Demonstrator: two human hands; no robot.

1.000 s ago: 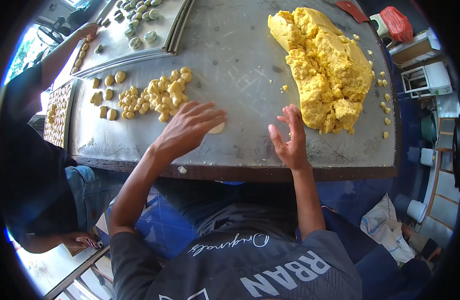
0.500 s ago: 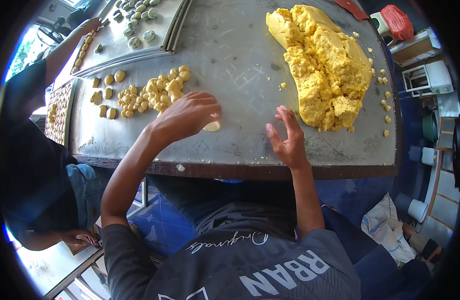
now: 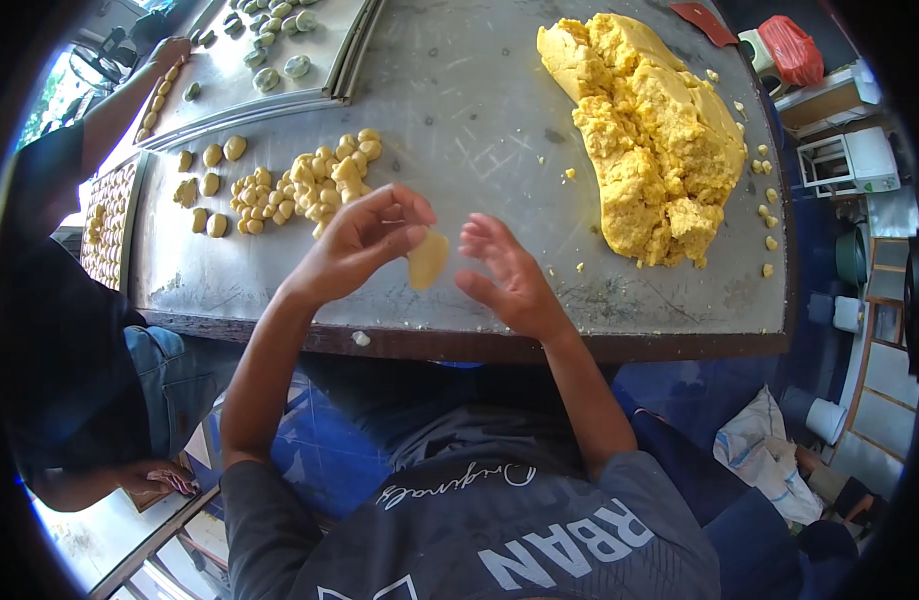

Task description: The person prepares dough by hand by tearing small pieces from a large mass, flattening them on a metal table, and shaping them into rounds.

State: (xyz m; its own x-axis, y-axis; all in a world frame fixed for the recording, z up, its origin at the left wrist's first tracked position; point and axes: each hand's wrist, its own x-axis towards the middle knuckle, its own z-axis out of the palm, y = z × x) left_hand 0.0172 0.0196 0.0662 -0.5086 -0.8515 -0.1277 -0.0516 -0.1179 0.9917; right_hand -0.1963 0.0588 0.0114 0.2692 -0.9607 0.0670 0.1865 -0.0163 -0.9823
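Lifted off the tabletop (image 3: 470,120), the dough disc (image 3: 429,264) hung from the pinching fingertips of your left hand (image 3: 358,240); your right hand (image 3: 520,285), moved closer, had empty, parted fingers just beside it.

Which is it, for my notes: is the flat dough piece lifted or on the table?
Lifted: the dough piece hangs pinched in the left hand.

I count one flat dough piece (image 3: 429,263) near the centre, seven separate dough lumps (image 3: 211,184) at ten o'clock, one big yellow mound (image 3: 665,150) at two, one white sack (image 3: 762,455) at four.
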